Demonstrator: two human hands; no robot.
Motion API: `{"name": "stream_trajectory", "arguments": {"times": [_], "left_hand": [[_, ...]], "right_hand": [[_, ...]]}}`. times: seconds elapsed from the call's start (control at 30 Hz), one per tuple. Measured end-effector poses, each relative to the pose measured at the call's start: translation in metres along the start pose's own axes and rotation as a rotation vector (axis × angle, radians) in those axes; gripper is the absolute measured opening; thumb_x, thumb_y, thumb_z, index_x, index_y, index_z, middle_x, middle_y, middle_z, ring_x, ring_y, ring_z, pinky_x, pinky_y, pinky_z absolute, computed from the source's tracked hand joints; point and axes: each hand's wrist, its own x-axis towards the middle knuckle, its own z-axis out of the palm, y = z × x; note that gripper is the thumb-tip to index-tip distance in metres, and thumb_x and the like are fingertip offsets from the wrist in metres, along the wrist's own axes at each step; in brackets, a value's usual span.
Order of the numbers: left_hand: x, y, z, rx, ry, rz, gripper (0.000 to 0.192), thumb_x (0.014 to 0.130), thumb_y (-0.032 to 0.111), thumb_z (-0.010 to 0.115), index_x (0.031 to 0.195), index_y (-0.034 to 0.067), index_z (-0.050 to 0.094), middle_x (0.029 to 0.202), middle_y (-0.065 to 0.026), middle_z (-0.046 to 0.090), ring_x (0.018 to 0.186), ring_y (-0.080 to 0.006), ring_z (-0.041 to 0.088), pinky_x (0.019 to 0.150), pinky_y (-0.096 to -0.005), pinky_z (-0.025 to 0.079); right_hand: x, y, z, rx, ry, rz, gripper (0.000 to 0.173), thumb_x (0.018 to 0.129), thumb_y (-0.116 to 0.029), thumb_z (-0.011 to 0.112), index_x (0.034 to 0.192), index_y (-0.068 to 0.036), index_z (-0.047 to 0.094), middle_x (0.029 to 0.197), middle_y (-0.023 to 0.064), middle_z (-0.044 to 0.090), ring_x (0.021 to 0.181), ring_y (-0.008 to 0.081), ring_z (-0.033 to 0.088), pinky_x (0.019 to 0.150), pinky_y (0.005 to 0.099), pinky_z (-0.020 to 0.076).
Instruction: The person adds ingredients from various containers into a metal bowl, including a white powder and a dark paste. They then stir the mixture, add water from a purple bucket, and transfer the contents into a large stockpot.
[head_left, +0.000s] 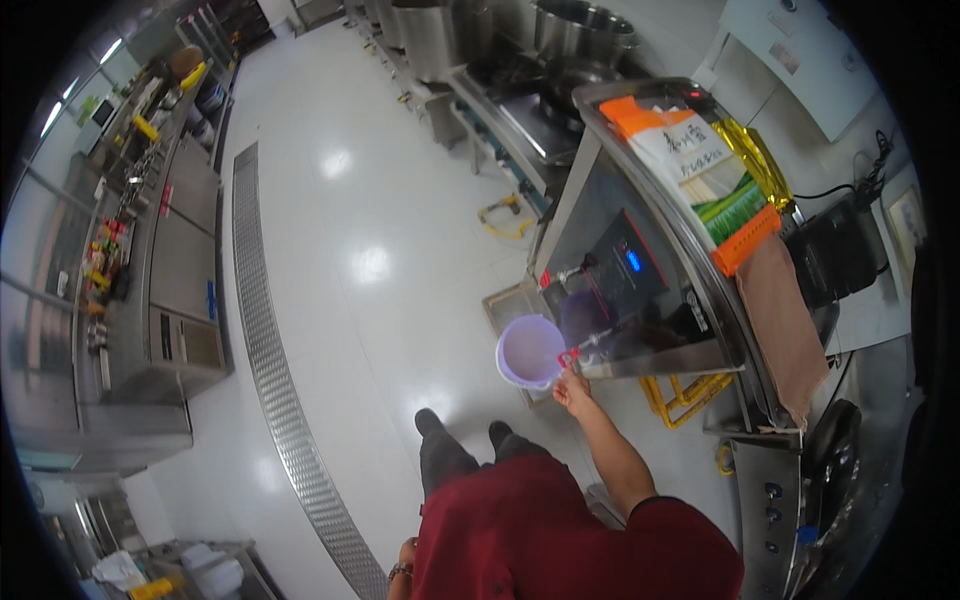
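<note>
My right hand (572, 390) is at the red lever (569, 357) of the nearer metal tap, its fingertips on the lever's lower end. Under the tap sits a light purple plastic bucket (531, 351) with a white rim, its inside pale and hazy. The tap sticks out of the dark glossy front of a water boiler (637, 262) with a lit blue display. A second red-handled tap (562, 277) is farther along the same front. By my left side hangs my left hand (407, 553), mostly hidden by my dark red shirt; a wristwatch is on that wrist.
A printed food bag (697, 180), a gold foil packet (754, 161) and a brown cloth (784, 330) lie on top of the boiler. Stoves with large steel pots (581, 30) stand beyond. A metal floor drain grate (262, 300) runs left, beside a steel counter (180, 247).
</note>
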Motion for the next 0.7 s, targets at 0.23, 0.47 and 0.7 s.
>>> {"name": "stream_trajectory", "arguments": {"times": [0.23, 0.47, 0.7], "left_hand": [[0.087, 0.1, -0.148, 0.062, -0.03, 0.163, 0.046, 0.08, 0.038, 0.08, 0.111, 0.004, 0.072, 0.093, -0.018, 0.077, 0.09, -0.028, 0.075, 0.08, -0.037, 0.059], [0.169, 0.168, -0.277, 0.004, -0.006, 0.048, 0.039, 0.085, 0.035, 0.078, 0.106, 0.003, 0.073, 0.094, -0.0195, 0.076, 0.088, -0.0255, 0.075, 0.079, -0.0363, 0.06], [0.235, 0.221, -0.386, -0.178, -0.195, -0.099, 0.023, 0.096, 0.019, 0.067, 0.11, 0.0, 0.066, 0.086, -0.012, 0.073, 0.073, -0.0226, 0.074, 0.061, -0.0356, 0.063]], "right_hand": [[0.071, 0.017, -0.001, 0.333, 0.076, 0.007, 0.037, 0.097, -0.049, 0.063, 0.109, -0.014, 0.056, 0.089, 0.0041, 0.06, 0.072, 0.0193, 0.059, 0.06, 0.0331, 0.0526], [0.04, 0.002, 0.036, 0.614, 0.285, -0.03, 0.021, 0.096, -0.034, 0.066, 0.101, -0.015, 0.059, 0.091, 0.0014, 0.055, 0.072, 0.0201, 0.058, 0.055, 0.0305, 0.0526], [0.042, 0.004, 0.048, 0.753, 0.461, -0.029, 0.033, 0.098, -0.044, 0.064, 0.104, -0.012, 0.06, 0.094, 0.0037, 0.059, 0.073, 0.0213, 0.061, 0.057, 0.0301, 0.0539]]}}
